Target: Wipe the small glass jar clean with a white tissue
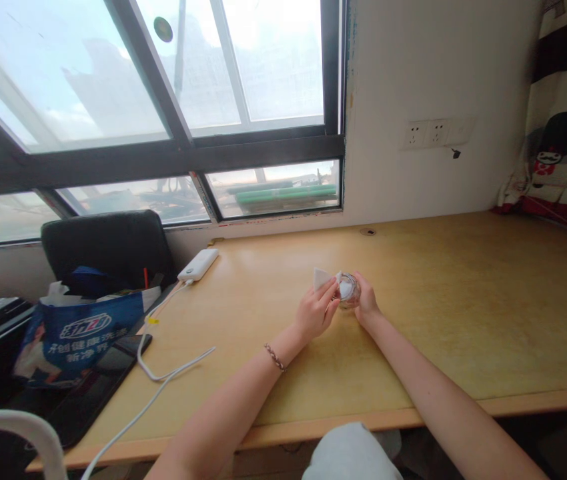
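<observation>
Bag (88, 333): blue, printed, beyond the left edge of the tabletop (463, 300), in front of a black chair (108, 250).

Black panel (98, 387): flat, dark, by the tabletop's left edge; exact kind not clear.

Cable (191, 363): white, looped near the near left corner, one run passing over the near edge. Lies to the left of the left forearm; would hamper only a reach that way.

Power bank (198, 265): white, near the far left corner, cable attached.

Bracelet (275, 358): braided, on the left wrist.

Left hand (316, 310): fingers together, pressing the tissue to the glass.

Tissue (321, 277): white, one corner standing free; presumably light, limp, easily torn, best gripped in a folded wad.

Glass (349, 293): clear, rounded, over the tabletop's middle, well in from every edge; resting or lifted, cannot tell. Likely light, stiff, slippery, breakable; best held around its wall. Left side covered by hand and tissue.

Right hand (367, 303): curled around the glass's right side.

Grommet (367, 232): by the far edge.

Sockets (426, 133): on the wall beyond the far edge.

Curtain (558, 133): patterned, hanging at the far right corner.
</observation>
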